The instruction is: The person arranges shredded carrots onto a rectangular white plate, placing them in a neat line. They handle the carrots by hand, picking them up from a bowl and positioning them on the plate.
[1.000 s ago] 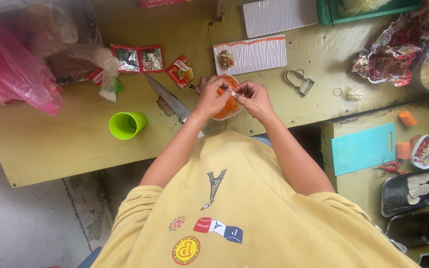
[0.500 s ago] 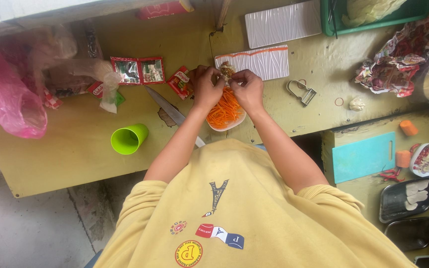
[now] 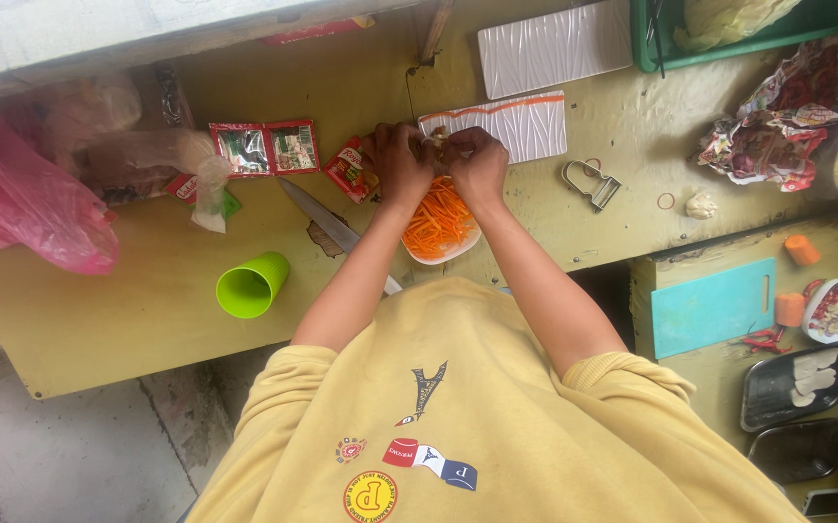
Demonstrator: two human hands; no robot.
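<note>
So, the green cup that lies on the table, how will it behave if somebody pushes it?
The green cup lies on its side, mouth toward the camera, so a push would probably roll it. It tapers, so it may curve instead of going straight. It looks like thin plastic and empty, likely light and easy to knock along the table.

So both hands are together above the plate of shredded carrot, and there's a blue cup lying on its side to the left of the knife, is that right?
Not quite: the cup is bright green, not blue, as the head view shows. The rest holds: the left hand and right hand meet above the plate of shredded carrot, and the cup lies on its side left of the knife.
</note>
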